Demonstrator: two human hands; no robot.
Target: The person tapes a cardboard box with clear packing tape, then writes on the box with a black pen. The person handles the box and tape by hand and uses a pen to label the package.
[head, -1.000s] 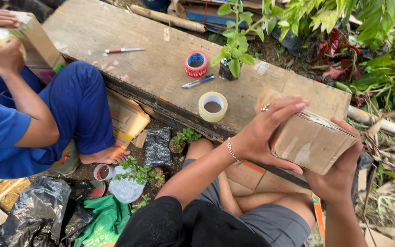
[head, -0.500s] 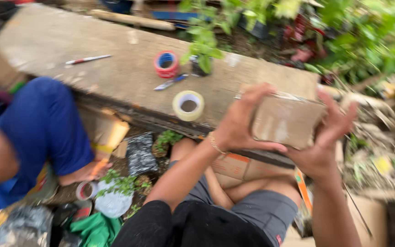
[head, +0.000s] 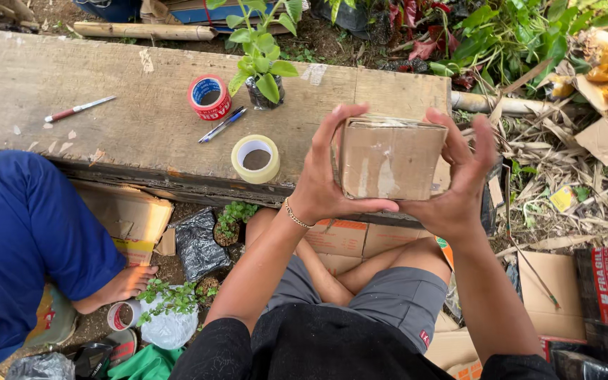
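Observation:
Both of my hands hold a small brown cardboard box upright in front of me, above the edge of a wooden plank. My left hand grips its left side and underside, with a thin bracelet on the wrist. My right hand cups its right side, fingers spread up along the edge. The box's front face shows pale patches of torn-off tape.
On the plank lie a clear tape roll, a red tape roll, a blue pen, a red-tipped pen and a small potted plant. Another person in blue trousers sits at left. Flattened cardboard and bagged seedlings lie below.
The box has moved left and up to the centre, turned with a flat face toward me. The camera view has shifted, and the other person's box is out of view.

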